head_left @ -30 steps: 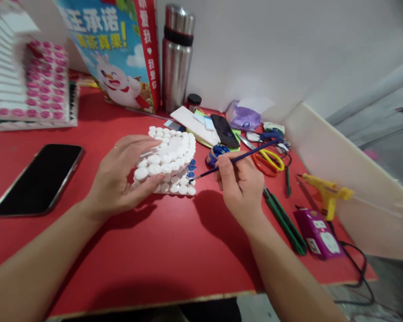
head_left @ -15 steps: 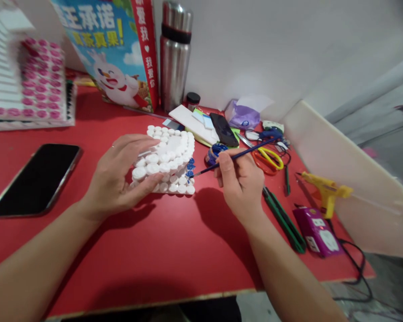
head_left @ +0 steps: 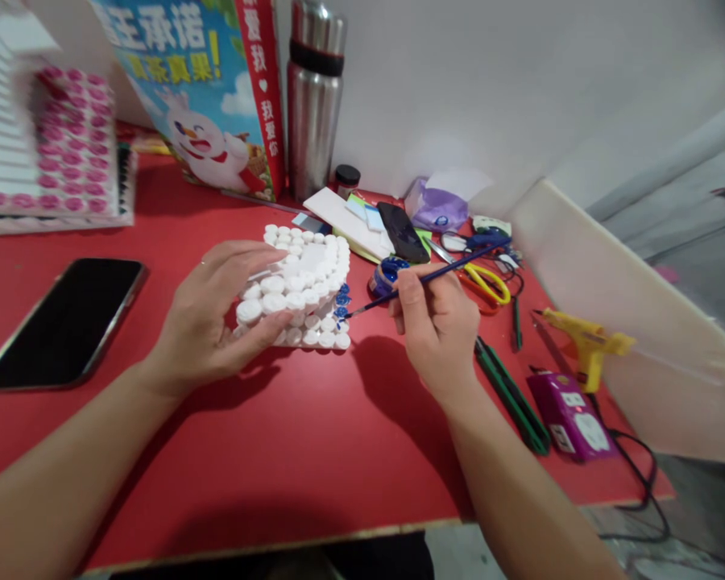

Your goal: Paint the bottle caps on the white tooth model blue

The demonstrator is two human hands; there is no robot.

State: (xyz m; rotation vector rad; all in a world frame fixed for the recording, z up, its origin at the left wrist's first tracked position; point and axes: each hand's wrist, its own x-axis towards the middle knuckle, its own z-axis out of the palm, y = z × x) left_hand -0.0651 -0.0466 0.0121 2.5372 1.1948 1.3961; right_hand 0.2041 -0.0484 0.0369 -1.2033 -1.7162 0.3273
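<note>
A white model built of several round caps [head_left: 305, 283] stands on the red table [head_left: 290, 435]. My left hand [head_left: 217, 318] grips its left side, thumb below and fingers on top. My right hand [head_left: 438, 326] holds a thin blue paintbrush [head_left: 441, 274] like a pen. The brush tip touches the model's right edge, where a few caps are painted blue. A small open pot of blue paint [head_left: 388, 275] sits just behind my right hand.
A black phone [head_left: 66, 318] lies at the left. Behind stand a steel flask [head_left: 312, 97], a printed carton [head_left: 199, 89] and a pink-dotted stack [head_left: 54, 145]. Scissors [head_left: 483, 278], a green knife [head_left: 511, 395], a yellow glue gun [head_left: 586, 346] and a purple power strip [head_left: 571, 419] crowd the right.
The brush handle has tilted slightly upward and my right hand has shifted a little. The tip stays at the blue caps. My left hand keeps its grip.
</note>
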